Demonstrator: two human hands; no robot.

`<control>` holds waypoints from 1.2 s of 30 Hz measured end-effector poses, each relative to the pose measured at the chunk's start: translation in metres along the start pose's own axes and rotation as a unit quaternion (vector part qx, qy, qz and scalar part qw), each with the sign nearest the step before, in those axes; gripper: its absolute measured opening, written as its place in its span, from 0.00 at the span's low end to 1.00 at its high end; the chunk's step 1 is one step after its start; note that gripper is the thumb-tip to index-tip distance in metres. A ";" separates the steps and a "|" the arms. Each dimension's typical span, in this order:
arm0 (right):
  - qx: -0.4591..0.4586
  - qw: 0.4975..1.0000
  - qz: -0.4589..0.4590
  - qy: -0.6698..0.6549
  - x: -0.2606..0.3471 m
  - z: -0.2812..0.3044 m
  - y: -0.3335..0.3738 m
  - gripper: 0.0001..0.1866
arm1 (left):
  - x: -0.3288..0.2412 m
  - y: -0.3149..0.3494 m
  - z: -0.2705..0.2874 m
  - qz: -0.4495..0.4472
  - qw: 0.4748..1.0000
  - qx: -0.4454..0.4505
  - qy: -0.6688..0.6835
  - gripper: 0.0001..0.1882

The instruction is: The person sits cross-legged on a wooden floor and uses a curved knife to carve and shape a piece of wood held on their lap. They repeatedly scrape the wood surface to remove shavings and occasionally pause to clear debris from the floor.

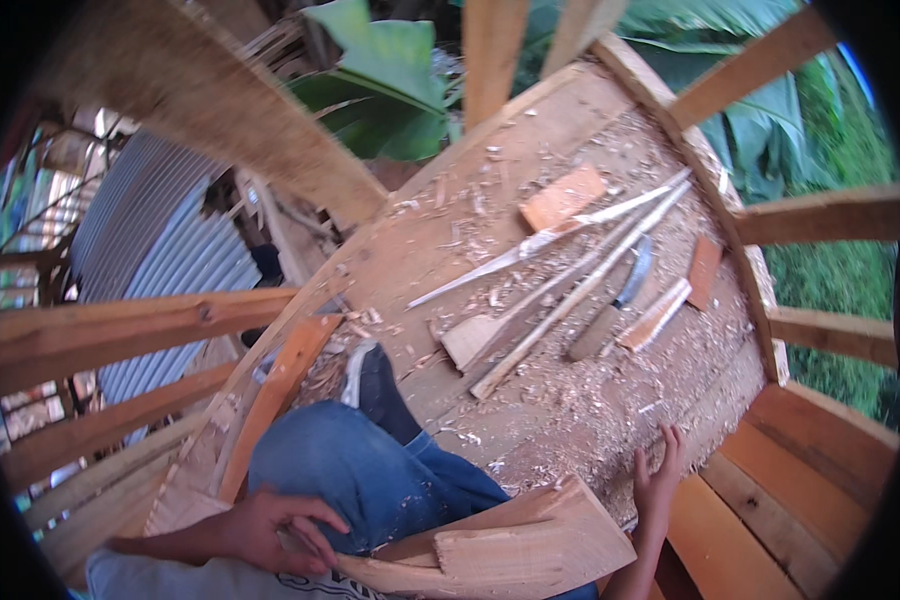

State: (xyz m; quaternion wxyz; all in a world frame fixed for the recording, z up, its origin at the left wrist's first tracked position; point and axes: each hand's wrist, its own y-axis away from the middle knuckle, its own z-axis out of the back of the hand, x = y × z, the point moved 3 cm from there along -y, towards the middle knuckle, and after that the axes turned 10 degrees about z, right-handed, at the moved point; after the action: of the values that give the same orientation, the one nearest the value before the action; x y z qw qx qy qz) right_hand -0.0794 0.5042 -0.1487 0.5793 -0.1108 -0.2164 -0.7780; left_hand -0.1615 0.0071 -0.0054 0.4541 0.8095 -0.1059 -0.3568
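Observation:
Across my lap lies a large carved piece of pale wood (pixel 530 545), curved and stepped, broad at its right end. My left hand (pixel 288 528) is by its narrow left end, fingers spread; whether they touch the wood I cannot tell. To the right of the broad end, my right hand (pixel 660 472) is held over the shavings with its fingers apart and nothing in it. Ahead on the boards lies a knife (pixel 634 278) with a grey-blue blade and a brown handle, beside a long thin stick (pixel 575 300) and a paddle-shaped piece of wood (pixel 475 338).
Wood shavings cover the plank floor (pixel 560 400). Orange-brown blocks (pixel 562 198) and a pale offcut (pixel 656 314) lie about, with a long pointed sliver (pixel 510 262). Wooden rails (pixel 820 216) ring the platform. Corrugated metal sheets (pixel 170 230) and broad leaves (pixel 380 85) are beyond.

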 end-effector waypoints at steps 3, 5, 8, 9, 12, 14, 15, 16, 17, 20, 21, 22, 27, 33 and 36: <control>-0.038 0.999 -0.002 0.026 -0.011 -0.015 0.013 0.35 | -0.010 0.003 -0.002 0.031 1.000 0.001 0.002 0.24; -0.010 0.997 0.016 0.069 -0.016 -0.024 0.022 0.40 | -0.014 -0.001 0.000 0.018 1.000 0.011 -0.017 0.24; -0.003 0.991 0.061 0.120 -0.015 -0.038 0.032 0.42 | -0.014 -0.002 -0.001 -0.034 0.999 -0.003 -0.021 0.21; 0.002 0.993 0.059 0.098 -0.014 -0.037 0.030 0.42 | -0.014 -0.002 -0.001 -0.035 0.999 -0.003 -0.022 0.21; -0.031 0.999 -0.019 0.015 -0.012 -0.033 0.026 0.38 | -0.016 -0.003 -0.001 -0.038 0.999 -0.003 -0.028 0.21; 0.007 0.998 0.001 -0.055 -0.015 -0.035 0.035 0.34 | -0.016 -0.004 0.000 -0.004 1.000 0.003 -0.023 0.23; 0.026 0.996 0.011 -0.090 -0.017 -0.035 0.040 0.32 | -0.017 -0.004 -0.001 0.013 1.000 0.006 -0.021 0.25; 0.054 0.996 0.058 -0.039 -0.012 -0.032 0.045 0.27 | -0.018 -0.004 -0.001 0.015 1.000 0.006 -0.019 0.25; 0.019 0.999 0.033 -0.036 -0.013 -0.026 0.045 0.27 | -0.018 -0.004 -0.002 0.016 1.000 0.005 -0.017 0.25; -0.070 0.997 -0.028 -0.020 -0.023 -0.007 0.042 0.27 | -0.020 -0.004 -0.003 -0.017 0.999 -0.014 -0.027 0.22; -0.072 0.997 -0.030 -0.011 -0.025 -0.003 0.046 0.27 | -0.020 -0.004 -0.004 -0.035 0.999 -0.023 -0.032 0.20; -0.078 0.996 -0.031 -0.005 -0.024 -0.001 0.047 0.27 | -0.020 -0.004 -0.004 -0.037 0.999 -0.026 -0.031 0.20; -0.101 0.993 -0.061 0.030 -0.026 -0.006 0.052 0.32 | -0.012 0.000 -0.003 -0.036 0.998 -0.034 -0.034 0.20; 0.040 0.989 -0.141 0.008 -0.020 -0.030 0.058 0.36 | -0.018 -0.002 0.000 0.036 0.999 -0.020 -0.003 0.21; 0.048 0.993 -0.081 -0.073 -0.005 -0.014 0.045 0.33 | -0.027 -0.006 -0.003 0.072 0.997 -0.029 0.024 0.20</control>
State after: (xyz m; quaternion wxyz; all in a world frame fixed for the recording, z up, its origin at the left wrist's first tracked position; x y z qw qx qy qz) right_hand -0.0343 0.4916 -0.1534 0.5021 -0.1210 -0.3034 -0.8007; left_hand -0.1798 0.0260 0.0032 0.5043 0.7946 -0.1431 -0.3065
